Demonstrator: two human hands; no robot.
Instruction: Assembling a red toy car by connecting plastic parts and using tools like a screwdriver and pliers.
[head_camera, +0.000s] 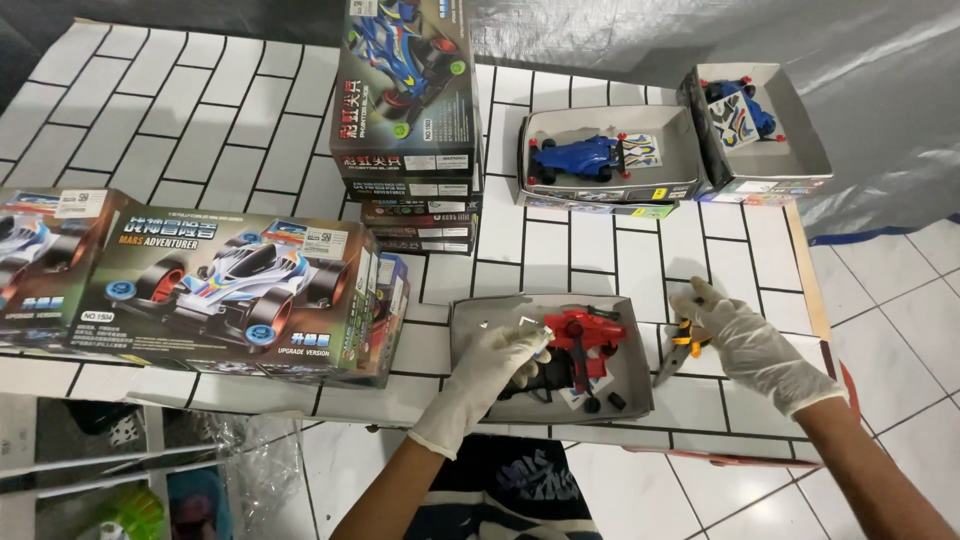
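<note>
Parts (590, 335) are handled in a tray (470, 325), lower centre.
Left hand (495, 365) is closed on a small piece; right hand (735, 335) grips cutters (680, 345), best held steady.

Pretty boxed in on the left

Open bench (200, 130) far left; kit boxes (230, 295) and the box stack (408, 120) wall the tray (480, 325), two open boxes (680, 135) block the back right.

Red chassis (590, 335) in tray; pliers (680, 345) beside.
</note>
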